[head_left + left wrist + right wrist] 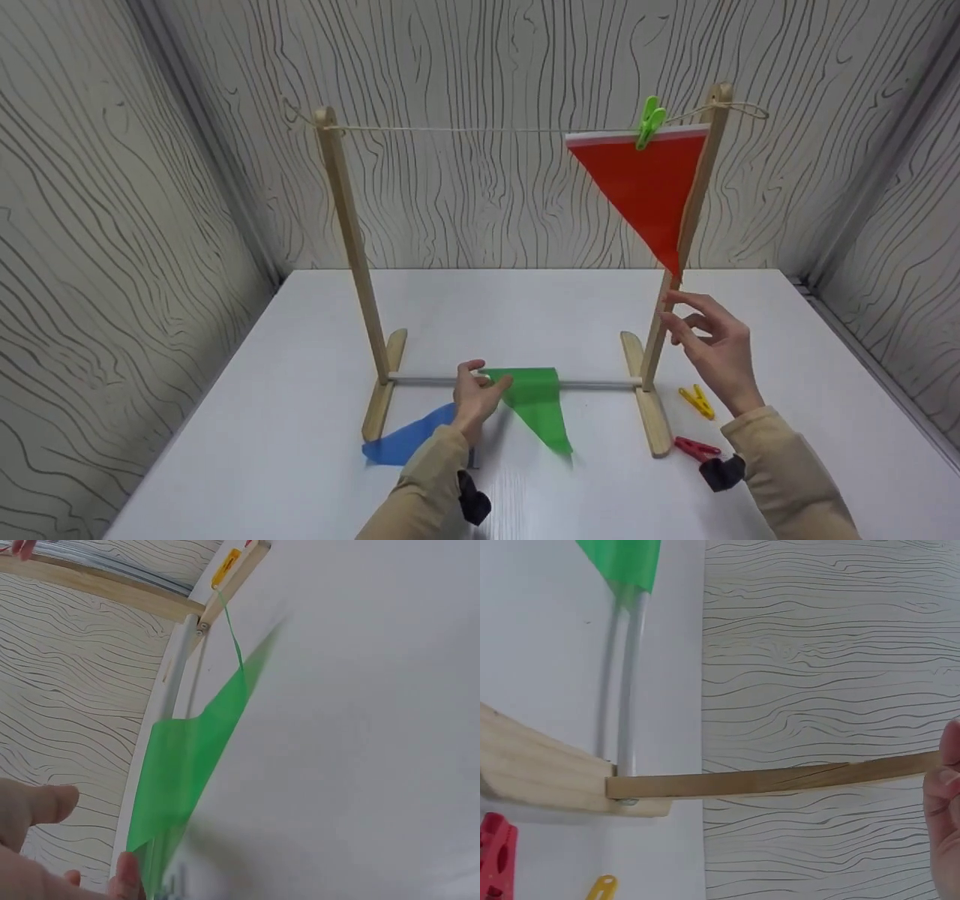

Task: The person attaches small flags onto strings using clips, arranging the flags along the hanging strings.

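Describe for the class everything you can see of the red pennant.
The red pennant is a smooth triangle, perhaps of thin cloth or plastic, with a white band along its top edge. It hangs point down from the cord, held by one light green clothespin slightly right of the top edge's middle. Its right side runs close along the wooden post; whether they touch is unclear. The right hand is just below its tip.

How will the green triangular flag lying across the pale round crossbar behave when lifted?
The green triangular flag is probably floppy, since it bends over the pale round crossbar. It looks sheet-thin, so likely light. Its pointed end looks unclipped, so it may swing or trail.
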Available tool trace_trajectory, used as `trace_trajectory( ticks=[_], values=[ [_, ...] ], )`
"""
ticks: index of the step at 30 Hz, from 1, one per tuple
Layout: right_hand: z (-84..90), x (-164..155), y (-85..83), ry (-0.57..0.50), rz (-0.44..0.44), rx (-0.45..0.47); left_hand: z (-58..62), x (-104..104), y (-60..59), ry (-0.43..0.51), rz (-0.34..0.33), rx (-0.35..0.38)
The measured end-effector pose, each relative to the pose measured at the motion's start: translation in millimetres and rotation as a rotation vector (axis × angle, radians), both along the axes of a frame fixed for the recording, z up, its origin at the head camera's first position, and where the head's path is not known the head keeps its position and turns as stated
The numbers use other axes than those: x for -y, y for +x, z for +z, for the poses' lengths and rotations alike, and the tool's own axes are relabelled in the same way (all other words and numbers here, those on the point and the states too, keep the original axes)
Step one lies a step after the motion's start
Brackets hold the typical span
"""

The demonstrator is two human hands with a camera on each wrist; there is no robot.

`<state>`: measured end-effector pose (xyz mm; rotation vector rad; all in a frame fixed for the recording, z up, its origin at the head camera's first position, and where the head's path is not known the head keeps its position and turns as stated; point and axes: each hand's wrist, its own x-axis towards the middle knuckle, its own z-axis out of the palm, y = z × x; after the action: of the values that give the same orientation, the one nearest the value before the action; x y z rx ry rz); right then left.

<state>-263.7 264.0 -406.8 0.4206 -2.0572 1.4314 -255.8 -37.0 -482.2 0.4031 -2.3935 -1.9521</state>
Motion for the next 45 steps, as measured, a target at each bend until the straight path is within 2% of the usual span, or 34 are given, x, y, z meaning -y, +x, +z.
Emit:
trace_trajectory(
  ticks=[4, 7, 14, 18, 24, 31, 36, 40, 45],
  values=[
    [-12.9, -8.8, 5.1, 0.018, -0.05, 0.049, -3.5, 3.2, 0.1, 0.027, -0.026, -0.015],
    [-23.7, -15.1, 6.2, 0.035, -0.077, 0.07, -7.3, 5.6, -0.6, 0.084, -0.038, -0.036],
    [-49.6, -30.3, 6.2, 0.102, -0.112, 0.144, -13.9, 8.2, -4.0, 0.157, -0.016, -0.063],
    [-59.3, -38.1, 10.4, 0.135, -0.118, 0.208, -13.8, 9.1, -5.7, 0.156, -0.001, -0.062],
    [-67.2, -46.2, 14.8, 0.194, -0.15, 0.326, -15.6, 9.4, -8.3, 0.1, -0.007, -0.076],
    [-75.3, -54.3, 13.8, 0.297, -0.173, 0.513, -21.6, 7.6, -16.2, 0.036, -0.005, -0.094],
    [-81.1, -58.1, 9.6, 0.373, -0.182, 0.628, -27.6, 6.7, -23.0, 0.01, 0.025, -0.101],
    [-83.0, -60.8, 4.0, 0.448, -0.193, 0.691, -29.2, 6.9, -25.0, 0.016, 0.047, -0.102],
    [-84.3, -63.2, -2.8, 0.504, -0.193, 0.763, -26.3, 8.6, -23.8, 0.06, 0.034, -0.101]
  ],
)
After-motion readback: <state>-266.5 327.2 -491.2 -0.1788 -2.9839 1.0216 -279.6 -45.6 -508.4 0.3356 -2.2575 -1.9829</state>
